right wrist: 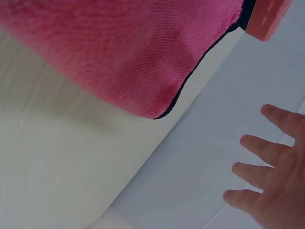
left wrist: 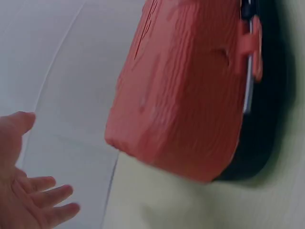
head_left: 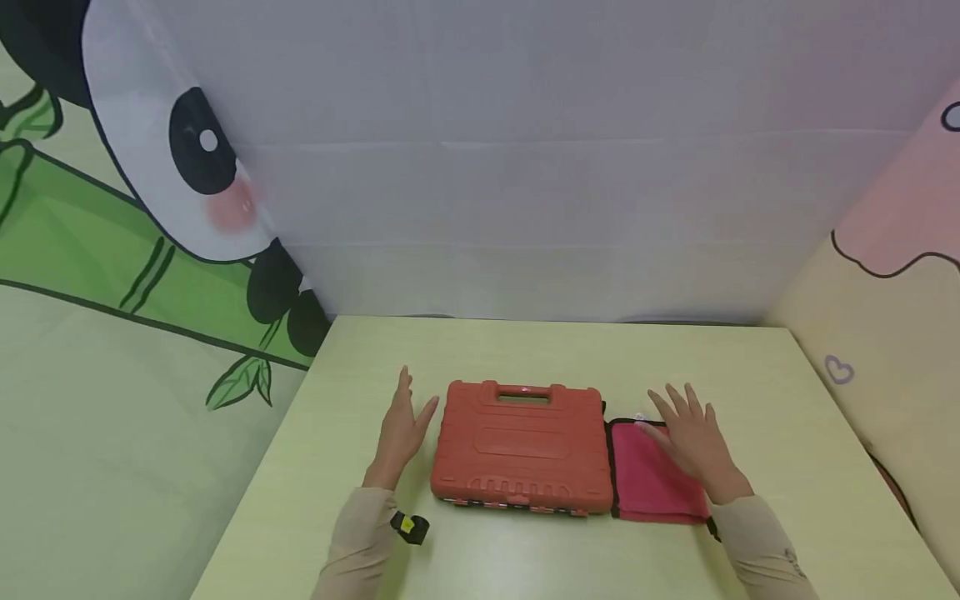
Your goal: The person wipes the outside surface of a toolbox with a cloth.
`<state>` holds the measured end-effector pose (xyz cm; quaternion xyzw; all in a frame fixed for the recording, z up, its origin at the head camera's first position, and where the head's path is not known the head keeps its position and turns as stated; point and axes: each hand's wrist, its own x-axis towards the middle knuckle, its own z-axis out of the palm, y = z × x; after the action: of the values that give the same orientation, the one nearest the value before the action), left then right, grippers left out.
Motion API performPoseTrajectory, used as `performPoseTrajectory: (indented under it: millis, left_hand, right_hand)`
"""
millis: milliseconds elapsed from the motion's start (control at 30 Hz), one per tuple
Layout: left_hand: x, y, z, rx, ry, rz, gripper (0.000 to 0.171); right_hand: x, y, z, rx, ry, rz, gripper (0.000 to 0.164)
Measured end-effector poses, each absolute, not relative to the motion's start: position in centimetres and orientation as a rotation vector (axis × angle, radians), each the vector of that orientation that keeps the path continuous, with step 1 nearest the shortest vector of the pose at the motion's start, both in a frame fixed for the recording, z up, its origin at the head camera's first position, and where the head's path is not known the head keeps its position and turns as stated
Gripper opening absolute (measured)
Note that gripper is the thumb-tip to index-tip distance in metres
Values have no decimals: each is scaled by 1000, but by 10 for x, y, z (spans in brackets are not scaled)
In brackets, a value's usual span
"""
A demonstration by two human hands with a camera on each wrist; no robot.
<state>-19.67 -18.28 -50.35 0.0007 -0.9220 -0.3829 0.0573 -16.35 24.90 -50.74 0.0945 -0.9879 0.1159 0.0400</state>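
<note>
Here, at the lower centre of the head view, a red case [head_left: 522, 446] lies on the bench [head_left: 525, 350] beside a pink cloth [head_left: 648, 483], the left hand [head_left: 401, 433] near the case, the right hand [head_left: 693, 437] over the cloth, fingers [right wrist: 263, 149] spread on both.

In the head view, part of the pink cloth [head_left: 656, 487] is covered by the right hand [head_left: 697, 442]; whether it is touched by the fingers cannot be told; a pale speck [head_left: 639, 416] at its far edge is too small to be identified; the inside of the red case [head_left: 521, 446] is hidden; the counter [head_left: 480, 567] and both sleeves [head_left: 356, 542] are cut off below; in the left wrist view, the case and the left hand [left wrist: 21, 200] are cropped; in the right wrist view, the cloth is cropped.
</note>
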Motion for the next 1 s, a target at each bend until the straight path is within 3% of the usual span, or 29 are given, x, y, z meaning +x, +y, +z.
performPoseTrajectory:
  millis: [133,233,533,1000]
  left_hand:
    - [-202,-176,-517,255,-2651,-1673,78]
    - [-204,-168,-527,382,-2648,-1791,75]
    - [-193,-150,-553,146,-2897,-1553,65]
    - [-191,-149,-562,186,-2845,-1605,64]
  right_hand:
    - [-155,255,-516,342,-3092,394,64]
    - [-146,262,-525,406,-3152,571,71]
    - [-123,273,-560,682,-3212,868,107]
    - [-119,268,-566,710,-3153,708,85]
